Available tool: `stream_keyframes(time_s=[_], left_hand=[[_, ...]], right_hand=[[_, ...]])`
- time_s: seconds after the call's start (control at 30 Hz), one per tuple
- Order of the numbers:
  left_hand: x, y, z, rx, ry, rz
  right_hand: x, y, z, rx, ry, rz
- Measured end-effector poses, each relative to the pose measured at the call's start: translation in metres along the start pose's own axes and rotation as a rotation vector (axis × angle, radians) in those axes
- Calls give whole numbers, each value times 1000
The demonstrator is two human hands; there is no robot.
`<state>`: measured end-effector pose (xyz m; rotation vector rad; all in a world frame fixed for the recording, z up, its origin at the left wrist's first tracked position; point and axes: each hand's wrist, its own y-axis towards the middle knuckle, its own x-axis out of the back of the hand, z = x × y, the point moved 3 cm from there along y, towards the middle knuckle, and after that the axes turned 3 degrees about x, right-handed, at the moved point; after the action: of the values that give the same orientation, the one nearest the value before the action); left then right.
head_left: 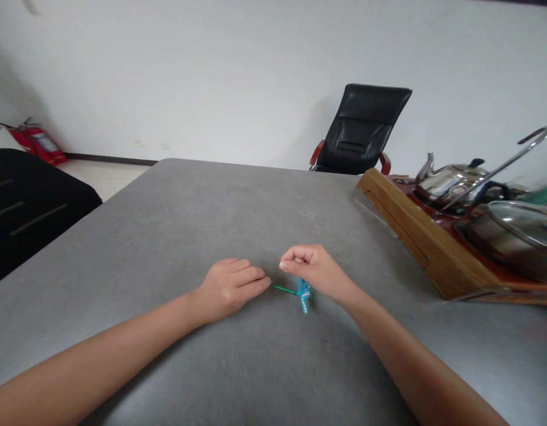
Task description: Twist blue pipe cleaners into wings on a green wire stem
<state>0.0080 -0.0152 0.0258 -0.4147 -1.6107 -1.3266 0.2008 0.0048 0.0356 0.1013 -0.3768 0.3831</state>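
My left hand [226, 290] rests on the grey stone tabletop [167, 225], its fingertips closed on the end of a thin green wire [284, 289]. The wire runs right into a small knot of turquoise beads [304, 294]. My right hand [311, 272] curls over the top of the beads, with its fingers pinched together. Part of the beaded piece is hidden beneath those fingers. The hands are a short gap apart, joined by the wire.
A wooden tray [433, 248] at the table's right edge holds a steel kettle [450, 180] and a steel pot [512, 236]. A black office chair [359, 130] stands beyond the table, with another dark chair [29, 207] at left. Red fire extinguishers [36, 144] lie by the wall.
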Motion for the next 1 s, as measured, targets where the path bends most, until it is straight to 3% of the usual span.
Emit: stream_keyframes(time_s=[0.27, 0.4, 0.6, 0.8, 1.0], left_hand=[[3, -1, 4, 90, 153, -26], [2, -2, 10, 180, 143, -75], [-1, -3, 15, 320, 65, -159], [0, -3, 17, 435, -106, -175], [3, -3, 14, 420, -207, -218]], right_hand=[[-6, -19, 43, 214, -554, -120], [-14, -26, 51, 239, -692, -63], [-32, -30, 50, 164, -830, 40], [-39, -26, 28, 86, -774, 61], [-34, -14, -6, -3, -406, 43]])
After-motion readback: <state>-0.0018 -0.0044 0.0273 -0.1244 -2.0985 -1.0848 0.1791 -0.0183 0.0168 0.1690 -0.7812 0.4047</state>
